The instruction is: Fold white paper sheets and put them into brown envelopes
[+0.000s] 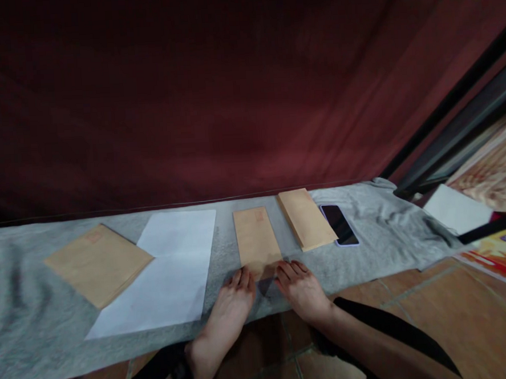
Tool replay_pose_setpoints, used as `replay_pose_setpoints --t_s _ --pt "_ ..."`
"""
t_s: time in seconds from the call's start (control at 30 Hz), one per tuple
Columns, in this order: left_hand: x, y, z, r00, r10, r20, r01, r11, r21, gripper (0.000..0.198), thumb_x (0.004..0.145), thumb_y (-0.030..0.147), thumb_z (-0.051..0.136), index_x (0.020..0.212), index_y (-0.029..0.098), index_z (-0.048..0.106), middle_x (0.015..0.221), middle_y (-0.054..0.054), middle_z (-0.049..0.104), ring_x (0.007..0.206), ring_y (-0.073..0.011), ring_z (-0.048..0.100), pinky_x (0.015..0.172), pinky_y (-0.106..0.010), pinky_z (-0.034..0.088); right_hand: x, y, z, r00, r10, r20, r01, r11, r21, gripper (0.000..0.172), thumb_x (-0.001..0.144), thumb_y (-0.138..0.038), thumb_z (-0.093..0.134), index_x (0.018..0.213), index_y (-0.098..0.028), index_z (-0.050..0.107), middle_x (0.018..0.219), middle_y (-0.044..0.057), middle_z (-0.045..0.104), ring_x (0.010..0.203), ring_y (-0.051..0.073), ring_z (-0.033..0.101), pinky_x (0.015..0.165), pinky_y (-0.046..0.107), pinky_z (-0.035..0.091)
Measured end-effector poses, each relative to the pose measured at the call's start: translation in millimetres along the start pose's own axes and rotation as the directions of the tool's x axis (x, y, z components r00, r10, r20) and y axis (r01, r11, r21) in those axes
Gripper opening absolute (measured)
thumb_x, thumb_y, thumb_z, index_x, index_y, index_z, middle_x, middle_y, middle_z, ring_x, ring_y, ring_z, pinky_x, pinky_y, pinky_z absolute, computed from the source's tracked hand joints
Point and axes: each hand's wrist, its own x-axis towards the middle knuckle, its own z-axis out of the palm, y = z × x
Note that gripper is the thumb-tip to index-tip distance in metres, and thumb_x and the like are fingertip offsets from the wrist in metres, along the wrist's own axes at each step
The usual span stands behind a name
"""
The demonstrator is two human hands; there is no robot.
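A brown paper envelope [256,235] lies lengthwise on the grey cloth in front of me, with a small reddish print near its far corner. My left hand [236,296] grips its near left corner with curled fingers. At the near right corner, my right hand [299,288] is closed in the same way. The fingertips are partly hidden, and the near edge between them looks dark. To the left is a white sheet of paper [173,280], with a stack of brown envelopes [99,264] lying askew over its left side. Another envelope stack [308,217] sits right of my right hand.
A phone [341,227] lies beside the right stack, partly under its corner. The grey cloth [379,222] is wrinkled at its right end. Behind it rises a dark red fabric wall [232,128]. Tiled floor [415,317] borders the front, and dark metal bars [442,126] stand at right.
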Motion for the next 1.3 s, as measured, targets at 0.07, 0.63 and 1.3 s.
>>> replay_pose_setpoints --t_s 0.07,0.63,1.3 --pt "2 0 -4.0 0.999 0.006 0.038 -0.006 1.0 0.006 0.056 0.078 -0.008 0.039 0.121 0.014 0.068 0.127 -0.012 0.069 0.113 -0.0222 0.066 0.084 -0.032 0.059 4 -1 -1 1.0 0.004 0.012 -0.004 1.0 -0.016 0.01 0.094 -0.02 0.063 0.102 -0.018 0.068 0.107 0.01 0.07 0.098 0.024 0.065 0.094 0.039 0.05" --pt "14 -22 -25.4 0.956 -0.089 -0.279 0.009 0.961 -0.276 0.04 0.092 0.008 0.046 0.127 0.018 0.06 0.138 -0.012 0.062 0.125 -0.0245 0.059 0.098 -0.038 0.053 34 -1 -16 0.999 -0.023 0.041 0.02 0.998 0.055 0.031 0.093 -0.008 0.055 0.121 -0.019 0.061 0.105 0.009 0.07 0.091 0.022 0.067 0.074 0.031 0.053" --pt "45 1 -16.4 0.798 -0.416 0.436 0.163 -0.548 -0.821 0.043 0.069 0.039 0.075 0.105 0.018 0.066 0.103 -0.008 0.074 0.099 -0.0235 0.067 0.082 -0.032 0.053 33 -36 -4 0.768 0.395 0.504 -0.207 -0.591 0.779 0.045 0.067 -0.046 0.086 0.098 -0.018 0.07 0.099 0.008 0.075 0.088 0.022 0.072 0.084 0.038 0.058"
